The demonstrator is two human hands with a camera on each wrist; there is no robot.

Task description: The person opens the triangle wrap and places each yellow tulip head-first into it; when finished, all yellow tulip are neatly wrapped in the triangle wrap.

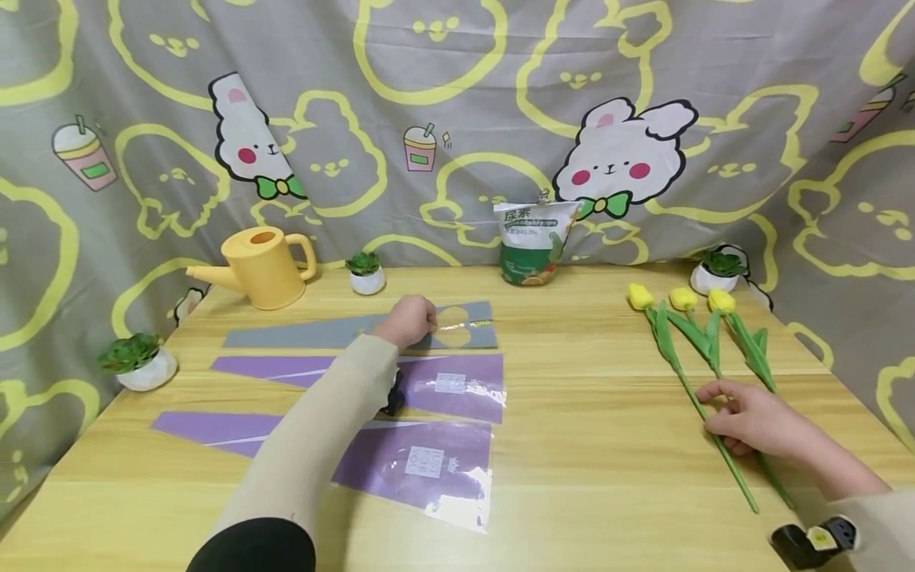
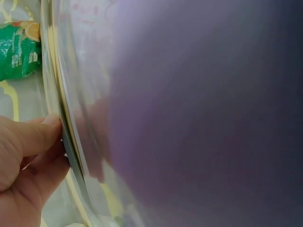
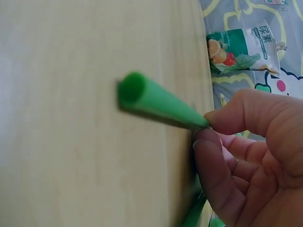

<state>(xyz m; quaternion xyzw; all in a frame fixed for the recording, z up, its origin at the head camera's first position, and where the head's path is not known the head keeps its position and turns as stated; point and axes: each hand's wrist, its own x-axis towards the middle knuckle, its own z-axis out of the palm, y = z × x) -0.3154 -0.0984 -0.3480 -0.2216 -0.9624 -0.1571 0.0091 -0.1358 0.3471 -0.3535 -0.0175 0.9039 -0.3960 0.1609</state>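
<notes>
My left hand (image 1: 409,322) pinches the grey tapered flower sleeve (image 1: 307,332) at the back of the row. In the left wrist view, its thumb and fingers (image 2: 45,135) meet at the sleeve's thin edge, and a blurred purple sleeve (image 2: 213,113) fills the foreground. Two purple see-through sleeves, a middle one (image 1: 475,381) and a nearer one (image 1: 386,457), lie flat, partly hidden by my left arm. On the right, my right hand (image 1: 758,417) pinches the stem (image 3: 161,104) of the leftmost yellow tulip (image 1: 640,297). Beside it lie two more tulips, a middle one (image 1: 683,299) and a right one (image 1: 722,300).
Along the back of the wooden table (image 1: 572,477) stand a yellow watering can (image 1: 268,270), a small potted plant (image 1: 365,274), a green-and-white bag (image 1: 532,246) and another potted plant (image 1: 717,274). A third plant (image 1: 139,361) sits at the left edge. A patterned curtain (image 1: 457,119) hangs behind.
</notes>
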